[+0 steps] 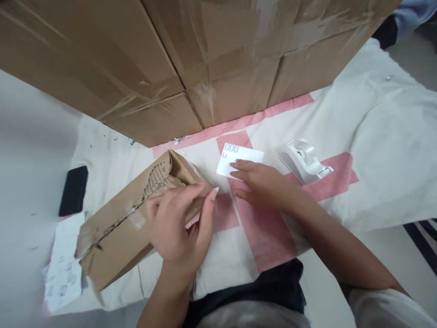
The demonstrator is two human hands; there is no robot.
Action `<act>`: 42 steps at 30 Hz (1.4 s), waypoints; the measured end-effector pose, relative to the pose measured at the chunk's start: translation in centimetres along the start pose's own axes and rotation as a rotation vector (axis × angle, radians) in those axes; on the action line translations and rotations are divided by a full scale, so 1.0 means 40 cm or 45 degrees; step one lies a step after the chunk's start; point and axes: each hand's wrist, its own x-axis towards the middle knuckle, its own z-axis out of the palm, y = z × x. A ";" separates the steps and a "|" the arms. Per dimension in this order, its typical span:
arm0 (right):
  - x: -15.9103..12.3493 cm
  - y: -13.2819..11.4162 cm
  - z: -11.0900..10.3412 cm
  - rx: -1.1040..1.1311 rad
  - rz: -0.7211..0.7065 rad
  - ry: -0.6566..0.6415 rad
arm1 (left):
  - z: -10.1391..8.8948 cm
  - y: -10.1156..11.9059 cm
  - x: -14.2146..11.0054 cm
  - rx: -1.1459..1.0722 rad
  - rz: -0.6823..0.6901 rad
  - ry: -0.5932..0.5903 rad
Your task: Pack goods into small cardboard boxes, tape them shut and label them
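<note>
My left hand [182, 221] is closed in a pinch, with a small white label-like piece [216, 190] showing between thumb and forefinger. It is held over the near end of a long brown cardboard box [116, 232], whose top flap is torn and shows its corrugated inside. My right hand [261, 182] lies flat, fingers spread, its fingertips on a white sheet of labels [225, 166]. Several blue-outlined shapes show at the sheet's upper left; the fingers cover part of the rest. Just right of that hand stands a white tape dispenser [303, 161].
Large taped cardboard boxes [235, 59] form a wall at the back. A black phone-like slab [73, 190] and a crumpled printed paper [64, 269] lie at the left. Beneath everything spreads a white and pink cloth [378, 136], with small scraps [176, 140] near the boxes.
</note>
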 end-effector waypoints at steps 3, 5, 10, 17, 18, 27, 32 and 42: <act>0.021 0.011 0.033 -0.130 0.060 0.099 | 0.003 0.011 0.015 0.034 0.093 0.136; 0.039 0.021 0.048 -0.176 0.138 0.123 | 0.003 0.014 0.020 0.019 0.116 0.146; 0.094 0.050 0.051 -0.214 0.169 0.110 | 0.006 0.009 0.021 0.038 0.197 0.117; 0.195 0.086 -0.015 -0.295 0.090 0.048 | 0.013 0.005 0.021 0.094 0.310 0.136; 0.207 0.092 -0.024 -0.307 0.065 0.030 | 0.014 0.005 0.020 0.108 0.317 0.144; 0.246 0.073 -0.030 -0.430 0.193 0.003 | 0.019 0.005 0.016 0.148 0.337 0.151; 0.264 0.047 -0.024 -0.486 0.237 0.066 | 0.021 0.006 0.012 0.147 0.330 0.159; 0.276 0.050 0.024 -0.481 0.253 0.167 | 0.019 0.009 0.013 0.105 0.334 0.162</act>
